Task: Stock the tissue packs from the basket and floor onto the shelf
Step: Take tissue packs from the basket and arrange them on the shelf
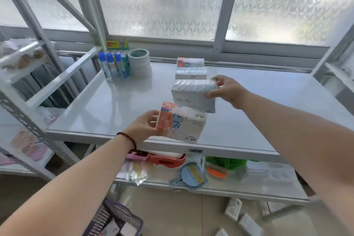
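My right hand (225, 90) grips a white tissue pack (192, 94) by its right end, held above the white shelf (115, 105). My left hand (145, 126) holds a patterned orange-and-white tissue pack (183, 122) by its left end, near the shelf's front edge. Farther back on the shelf stand a white pack (190, 73) and a patterned pack (190, 62), one behind the other. A dark basket (115, 220) at the bottom left holds more packs. Several packs (233, 210) lie on the floor at the bottom right.
Glue sticks (113, 67) and a stack of tape rolls (139, 63) stand at the shelf's back left. The lower shelf holds a blue dustpan with brush (191, 177), a red box (167, 160) and green items (226, 163). A frosted window is behind; another rack stands left.
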